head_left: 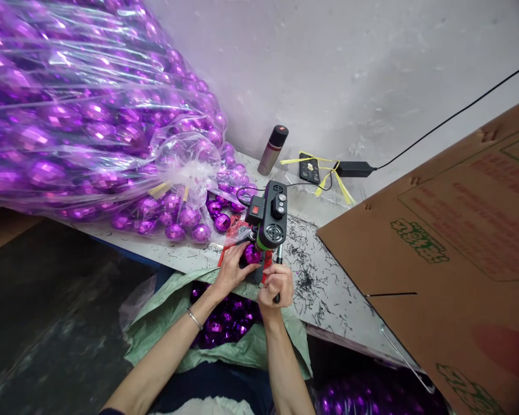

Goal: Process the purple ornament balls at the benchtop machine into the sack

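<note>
My left hand is closed round a shiny purple faceted ball, held beneath the head of a small black bench drill press. In my right hand is the black-handled lever on the machine's right side, with the fingers wrapped round it. The drill's tip is hidden by the machine head and the ball. A red sheet shows under the machine. Below my wrists, an open green sack holds many purple balls.
A big clear plastic bag of purple balls fills the left. Behind the machine are a bottle, a phone and a black power adapter. Dark shavings litter the table. A cardboard box stands at right.
</note>
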`<state>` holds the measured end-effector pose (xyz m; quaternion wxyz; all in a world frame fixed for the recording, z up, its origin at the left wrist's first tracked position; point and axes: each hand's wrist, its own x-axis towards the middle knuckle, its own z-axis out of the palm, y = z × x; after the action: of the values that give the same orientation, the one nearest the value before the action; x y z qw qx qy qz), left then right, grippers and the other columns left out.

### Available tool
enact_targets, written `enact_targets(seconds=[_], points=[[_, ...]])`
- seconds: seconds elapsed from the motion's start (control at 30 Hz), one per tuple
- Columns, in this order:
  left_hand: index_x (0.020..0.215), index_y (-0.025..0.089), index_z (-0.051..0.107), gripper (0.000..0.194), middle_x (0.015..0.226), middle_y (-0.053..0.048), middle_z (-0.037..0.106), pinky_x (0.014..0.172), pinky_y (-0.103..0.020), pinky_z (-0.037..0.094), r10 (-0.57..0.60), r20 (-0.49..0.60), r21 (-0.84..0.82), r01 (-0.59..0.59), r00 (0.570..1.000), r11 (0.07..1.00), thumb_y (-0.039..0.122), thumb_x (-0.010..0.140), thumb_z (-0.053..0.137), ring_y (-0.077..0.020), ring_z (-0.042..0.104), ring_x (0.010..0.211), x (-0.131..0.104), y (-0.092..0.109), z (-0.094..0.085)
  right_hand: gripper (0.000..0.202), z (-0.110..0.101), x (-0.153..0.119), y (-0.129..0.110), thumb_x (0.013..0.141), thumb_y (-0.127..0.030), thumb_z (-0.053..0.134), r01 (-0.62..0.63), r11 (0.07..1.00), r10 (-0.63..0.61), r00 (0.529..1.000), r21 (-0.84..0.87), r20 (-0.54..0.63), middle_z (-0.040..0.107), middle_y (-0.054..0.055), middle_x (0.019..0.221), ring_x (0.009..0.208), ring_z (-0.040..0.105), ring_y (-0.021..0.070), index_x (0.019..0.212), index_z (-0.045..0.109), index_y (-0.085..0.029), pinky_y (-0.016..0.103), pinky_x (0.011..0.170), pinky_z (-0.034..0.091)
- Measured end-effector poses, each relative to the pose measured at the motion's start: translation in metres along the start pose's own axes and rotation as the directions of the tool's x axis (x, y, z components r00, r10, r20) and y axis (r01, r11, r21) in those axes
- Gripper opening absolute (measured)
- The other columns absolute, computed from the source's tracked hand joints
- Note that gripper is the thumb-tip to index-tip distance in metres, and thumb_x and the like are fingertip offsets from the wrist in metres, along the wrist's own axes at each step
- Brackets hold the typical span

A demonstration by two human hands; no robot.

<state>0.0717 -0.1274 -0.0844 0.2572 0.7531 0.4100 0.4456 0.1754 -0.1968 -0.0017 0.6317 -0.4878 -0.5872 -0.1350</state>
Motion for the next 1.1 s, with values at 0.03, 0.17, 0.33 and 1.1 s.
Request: enact_targets(seconds=[0.03, 0.17, 0.33, 1.1], points=[[0.137, 0.021, 0.057, 0.059, 0.126, -0.014, 0.071, 0.100, -0.047, 0.053, -0.003, 0.006, -0.002, 0.003, 1.000, 1.000, 0.047, 0.087, 0.074, -0.0310, 0.067, 0.117, 0.001, 0.000, 0.000, 0.034, -0.002, 0.009, -0.005, 0.101, -0.016, 0.037, -0.023, 1.000, 0.023, 1.000, 0.004, 0.014, 0.056, -0.001, 0.070, 0.064, 0.058, 0.0123, 0.070, 0.048, -0.022, 0.029, 0.063, 0.048], [0.140, 0.021, 0.053, 0.061, 0.129, -0.014, 0.069, 0.101, -0.049, 0.053, 0.031, 0.027, -0.009, -0.030, 0.999, 0.999, 0.044, 0.088, 0.074, -0.0318, 0.067, 0.120, -0.003, 0.002, -0.004, 0.033, -0.009, 0.048, -0.026, 0.100, -0.013, 0.043, -0.130, 0.992, 0.129, 0.991, 0.010, 0.038, 0.054, -0.002, 0.065, 0.064, 0.059, 0.0130, 0.068, 0.050, -0.022, 0.028, 0.060, 0.044], [0.152, 0.022, 0.039, 0.064, 0.143, -0.018, 0.061, 0.112, -0.053, 0.047, 0.182, 0.049, 0.072, -0.186, 0.982, 0.980, 0.040, 0.095, 0.064, -0.0323, 0.059, 0.133, -0.046, 0.008, -0.024, 0.032, -0.013, 0.055, -0.033, 0.098, -0.010, 0.045, -0.132, 0.991, 0.130, 0.989, 0.027, 0.070, 0.055, -0.002, 0.066, 0.066, 0.059, 0.0129, 0.069, 0.050, -0.021, 0.028, 0.061, 0.044], [0.141, 0.018, 0.053, 0.058, 0.145, -0.021, 0.054, 0.100, -0.050, 0.051, -0.006, 0.317, 0.522, -0.169, 0.948, 0.836, 0.004, 0.084, 0.050, -0.0344, 0.057, 0.125, 0.098, -0.046, -0.069, 0.031, -0.008, 0.030, -0.024, 0.096, -0.006, 0.045, -0.074, 0.997, 0.072, 0.995, 0.033, 0.063, 0.058, -0.001, 0.070, 0.068, 0.060, 0.0130, 0.069, 0.050, -0.022, 0.028, 0.063, 0.046]])
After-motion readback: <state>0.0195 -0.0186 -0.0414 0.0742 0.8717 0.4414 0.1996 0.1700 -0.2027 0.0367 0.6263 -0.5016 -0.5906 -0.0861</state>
